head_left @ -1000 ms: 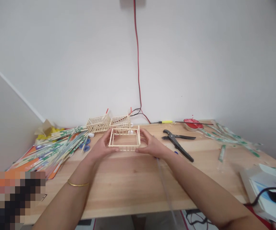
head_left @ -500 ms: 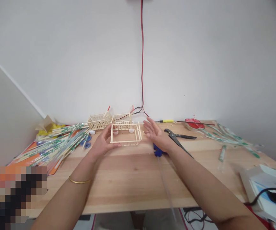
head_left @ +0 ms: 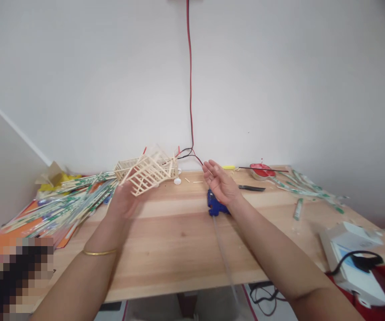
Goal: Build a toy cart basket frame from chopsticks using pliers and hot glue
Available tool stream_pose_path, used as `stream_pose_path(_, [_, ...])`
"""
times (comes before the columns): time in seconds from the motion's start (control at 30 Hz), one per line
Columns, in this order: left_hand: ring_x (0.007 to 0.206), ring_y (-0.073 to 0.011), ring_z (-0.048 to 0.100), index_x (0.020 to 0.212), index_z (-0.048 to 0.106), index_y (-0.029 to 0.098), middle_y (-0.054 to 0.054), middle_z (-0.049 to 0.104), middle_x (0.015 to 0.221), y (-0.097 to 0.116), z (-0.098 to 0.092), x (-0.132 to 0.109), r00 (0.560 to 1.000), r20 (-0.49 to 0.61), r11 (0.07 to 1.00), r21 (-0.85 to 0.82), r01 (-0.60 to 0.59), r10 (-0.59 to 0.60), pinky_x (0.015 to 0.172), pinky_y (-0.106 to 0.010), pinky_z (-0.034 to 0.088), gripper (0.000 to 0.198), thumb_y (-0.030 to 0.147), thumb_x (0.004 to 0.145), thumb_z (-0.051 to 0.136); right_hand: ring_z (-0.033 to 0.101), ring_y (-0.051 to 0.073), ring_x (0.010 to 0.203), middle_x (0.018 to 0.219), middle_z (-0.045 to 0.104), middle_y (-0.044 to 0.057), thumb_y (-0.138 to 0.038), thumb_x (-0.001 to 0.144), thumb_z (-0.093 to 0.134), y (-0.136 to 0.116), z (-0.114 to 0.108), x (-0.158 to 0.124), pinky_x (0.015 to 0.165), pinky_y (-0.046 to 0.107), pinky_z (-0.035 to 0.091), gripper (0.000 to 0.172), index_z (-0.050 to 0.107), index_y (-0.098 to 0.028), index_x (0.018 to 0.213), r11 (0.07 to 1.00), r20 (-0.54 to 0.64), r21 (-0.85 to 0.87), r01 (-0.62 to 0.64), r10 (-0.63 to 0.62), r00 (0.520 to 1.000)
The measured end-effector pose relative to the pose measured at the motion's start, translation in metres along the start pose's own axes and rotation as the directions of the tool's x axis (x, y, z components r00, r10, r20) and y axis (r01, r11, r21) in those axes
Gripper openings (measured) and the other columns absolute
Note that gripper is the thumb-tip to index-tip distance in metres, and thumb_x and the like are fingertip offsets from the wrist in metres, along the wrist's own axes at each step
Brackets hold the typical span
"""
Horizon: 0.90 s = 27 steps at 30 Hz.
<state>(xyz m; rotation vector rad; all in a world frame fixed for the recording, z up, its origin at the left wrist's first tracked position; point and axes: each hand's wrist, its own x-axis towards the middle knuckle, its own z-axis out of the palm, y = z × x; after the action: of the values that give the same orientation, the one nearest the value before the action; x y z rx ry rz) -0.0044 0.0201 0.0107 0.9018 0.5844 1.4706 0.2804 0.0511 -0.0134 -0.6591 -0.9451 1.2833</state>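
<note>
A small basket-like frame of thin wooden sticks [head_left: 150,174] is tilted and lifted off the table in my left hand [head_left: 123,200], whose fingers are partly hidden behind it. Behind it stand similar stick carts, partly covered; one has a white wheel [head_left: 177,181] and red-tipped handle sticks show above. My right hand [head_left: 221,183] holds nothing, its fingers stretched out and palm facing left. Beneath that hand lies a blue glue gun [head_left: 215,206], with a long clear glue stick [head_left: 224,249] running toward the table's front edge.
Wrapped wooden sticks [head_left: 75,207] pile up on the left over an orange sheet. A black-handled tool [head_left: 251,188] lies behind my right wrist, near a red dish [head_left: 262,170]. Empty-looking wrappers [head_left: 312,189] and a white device [head_left: 353,258] with a black cable are at right.
My left hand has tipped the stick frame so its slatted side shows, and moved it left. My right hand stays open, away from the frame. The view has shifted slightly.
</note>
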Motion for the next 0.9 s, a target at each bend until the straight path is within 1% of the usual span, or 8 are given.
stream_pose_path(0.1, [0.101,-0.0302,0.062,0.100,0.065,0.018,-0.010,0.069,0.104,0.002,-0.003,0.000,0.999,0.028,0.991,-0.131,0.024,-0.021,0.094,-0.048,0.046,0.064,0.063,0.055,0.071,0.058,0.014,0.106,0.110,0.064,0.001,-0.030,0.065,0.075,0.003,0.001,0.000,0.091,0.029,0.050,0.038,0.060,-0.027,0.100,1.000,-0.047,-0.026,0.004,-0.005,0.999])
stream_pose_path(0.17, [0.099,-0.0313,0.063,0.092,0.067,0.015,-0.012,0.070,0.100,0.001,-0.005,0.000,0.995,0.022,0.974,-0.201,0.103,-0.100,0.094,-0.051,0.045,0.068,0.072,0.055,0.063,0.062,0.012,0.095,0.098,0.066,0.000,-0.025,0.059,0.079,0.005,0.003,-0.001,0.086,0.027,0.051,0.039,0.061,-0.025,0.094,0.999,-0.090,-0.040,-0.025,0.021,0.996])
stream_pose_path(0.23, [0.101,-0.0318,0.063,0.089,0.067,0.013,-0.015,0.069,0.101,-0.001,-0.007,0.000,0.984,0.033,0.953,-0.247,0.176,-0.173,0.094,-0.051,0.044,0.072,0.077,0.058,0.056,0.062,0.011,0.086,0.090,0.066,-0.001,-0.024,0.057,0.080,0.005,0.006,-0.003,0.081,0.025,0.052,0.037,0.062,-0.024,0.089,0.997,-0.109,-0.057,-0.053,0.047,0.993])
stream_pose_path(0.37, [0.103,-0.0337,0.062,0.089,0.068,0.010,-0.019,0.068,0.102,-0.005,-0.010,0.000,0.961,0.084,0.924,-0.262,0.277,-0.265,0.093,-0.050,0.045,0.077,0.079,0.064,0.045,0.061,0.009,0.073,0.081,0.066,-0.002,-0.026,0.057,0.080,0.004,0.015,-0.013,0.069,0.023,0.051,0.036,0.061,-0.021,0.087,0.989,-0.078,-0.143,-0.046,0.035,0.996])
stream_pose_path(0.57, [0.101,-0.0335,0.063,0.093,0.066,0.003,-0.025,0.066,0.103,-0.008,-0.008,-0.003,0.927,0.127,0.895,-0.245,0.373,-0.352,0.094,-0.048,0.044,0.084,0.076,0.076,0.029,0.054,0.008,0.056,0.064,0.062,-0.003,-0.032,0.060,0.078,0.004,0.023,-0.024,0.055,0.022,0.043,0.030,0.061,-0.018,0.081,0.947,0.043,-0.320,0.023,-0.010,0.999])
stream_pose_path(0.7, [0.099,-0.0331,0.064,0.103,0.063,0.001,-0.026,0.065,0.107,-0.012,-0.011,-0.003,0.890,0.218,0.863,-0.239,0.446,-0.400,0.092,-0.048,0.045,0.087,0.076,0.076,0.026,0.051,0.009,0.053,0.057,0.057,-0.004,-0.039,0.067,0.072,0.004,0.025,-0.027,0.055,0.023,0.041,0.026,0.060,-0.017,0.075,0.898,0.139,-0.439,0.045,0.018,0.990])
stream_pose_path(0.83, [0.099,-0.0345,0.063,0.106,0.062,0.001,-0.026,0.065,0.107,-0.015,-0.018,-0.002,0.861,0.289,0.841,-0.235,0.487,-0.418,0.089,-0.048,0.047,0.087,0.075,0.077,0.027,0.049,0.009,0.054,0.062,0.054,-0.003,-0.045,0.077,0.060,0.003,0.029,-0.030,0.056,0.023,0.040,0.029,0.061,-0.017,0.082,0.860,0.221,-0.505,0.073,0.046,0.974])
stream_pose_path(0.9, [0.098,-0.0348,0.064,0.108,0.061,0.000,-0.027,0.064,0.108,-0.016,-0.020,-0.002,0.856,0.304,0.835,-0.241,0.494,-0.419,0.088,-0.048,0.047,0.087,0.075,0.077,0.027,0.045,0.008,0.050,0.057,0.050,-0.005,-0.046,0.082,0.053,0.003,0.031,-0.032,0.054,0.023,0.039,0.031,0.061,-0.017,0.088,0.843,0.241,-0.530,0.094,0.043,0.970])
